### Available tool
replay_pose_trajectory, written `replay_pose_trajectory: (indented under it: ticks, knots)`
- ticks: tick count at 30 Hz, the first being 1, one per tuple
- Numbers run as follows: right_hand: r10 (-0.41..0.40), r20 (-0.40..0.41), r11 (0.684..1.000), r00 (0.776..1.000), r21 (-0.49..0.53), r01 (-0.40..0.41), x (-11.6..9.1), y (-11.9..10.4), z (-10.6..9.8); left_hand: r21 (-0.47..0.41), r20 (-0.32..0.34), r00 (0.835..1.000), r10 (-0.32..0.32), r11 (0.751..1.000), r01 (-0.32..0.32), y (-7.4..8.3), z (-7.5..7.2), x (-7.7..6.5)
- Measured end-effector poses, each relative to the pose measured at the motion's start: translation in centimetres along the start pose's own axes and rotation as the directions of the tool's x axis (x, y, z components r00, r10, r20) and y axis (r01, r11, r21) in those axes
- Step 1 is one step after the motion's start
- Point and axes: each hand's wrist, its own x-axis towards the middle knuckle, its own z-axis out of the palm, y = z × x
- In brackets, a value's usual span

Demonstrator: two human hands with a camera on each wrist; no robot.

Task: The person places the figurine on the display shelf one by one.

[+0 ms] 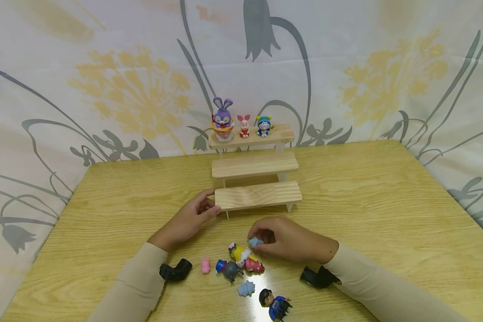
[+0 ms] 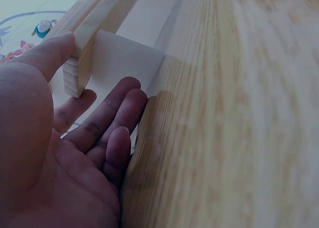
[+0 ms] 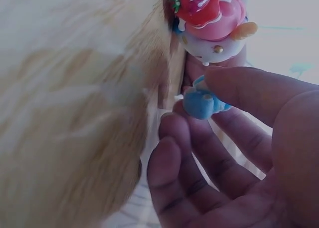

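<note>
My left hand (image 1: pixel 189 221) holds the left end of the lowest plank on a three-step wooden display stand (image 1: pixel 259 196). In the left wrist view, the thumb lies on the plank's end (image 2: pixel 77 78) and the index finger reaches beneath it; the other fingers are loosely bent near a white support (image 2: pixel 124 53). Just in front of the stand, my right hand (image 1: pixel 285 237) pinches a small light-blue figurine (image 3: pixel 199 103) between thumb and fingers, low over the table. Close by it lies a figurine with a strawberry-like top (image 3: pixel 199 8), seen in the right wrist view.
The top step bears a purple rabbit figurine (image 1: pixel 222 118), a pink piglet figurine (image 1: pixel 244 127) and a blue figurine (image 1: pixel 263 126) in a horned hat. On the table lie a pink piece (image 1: pixel 205 265), a grey figurine (image 1: pixel 229 270), another light-blue figurine (image 1: pixel 247 289) and a black-haired doll (image 1: pixel 275 306).
</note>
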Motion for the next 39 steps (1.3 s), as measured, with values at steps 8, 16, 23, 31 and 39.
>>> replay_pose_trajectory:
  ticks: [8, 16, 23, 31, 39]
  knots:
    - [-0.014, -0.064, 0.998, 0.998, 0.061, 0.018, 0.0, -0.3, 0.0, 0.011, 0.005, 1.0, 0.02, 1.0, -0.02, 0.0, 0.0, 0.0]
    - [0.015, -0.216, 0.995, 0.976, 0.096, 0.005, -0.1, -0.8, -0.3, 0.01, 0.012, 1.0, 0.023, 1.0, -0.023, -0.2, -0.1, 0.0]
    - [0.003, -0.234, 0.992, 0.972, 0.121, 0.026, -0.2, -0.8, -0.6, 0.008, 0.011, 1.0, 0.025, 1.0, -0.025, -0.2, -0.1, 0.0]
    - [-0.047, -0.314, 0.993, 0.948, 0.087, 0.078, -0.8, -1.3, -1.9, 0.002, 0.013, 1.0, 0.024, 1.0, -0.024, -0.2, -0.1, 0.1]
    - [-0.066, -0.379, 0.996, 0.923, 0.033, 0.085, -1.0, -1.4, -3.0, -0.004, 0.012, 1.0, 0.001, 1.0, -0.001, -0.2, 0.0, 0.1]
